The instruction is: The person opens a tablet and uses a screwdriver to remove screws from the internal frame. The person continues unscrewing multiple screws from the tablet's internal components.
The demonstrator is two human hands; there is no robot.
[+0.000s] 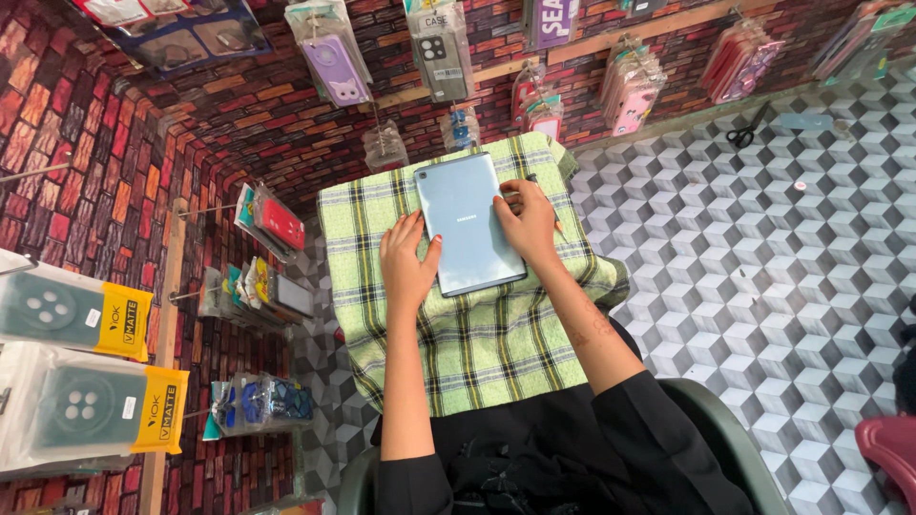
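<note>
A grey tablet [468, 225] lies back-up on a green checked cloth [477, 334], between the two hands. The left hand [408, 262] rests flat and open at the tablet's left edge, fingers together on the cloth, the thumb touching the tablet's rim; it grips nothing. The right hand [527, 221] lies on the tablet's right edge with fingers curled over the rim. A thin dark tool [546, 202] seems to lie under or beside this hand, though the view is too small to tell whether the fingers hold it. Beyond the hands, packaged phone cases [334, 57] hang on a brick-patterned wall [143, 143]. Far to the right of the right hand, scissors [749, 127] lie on the cube-patterned floor [763, 267].
</note>
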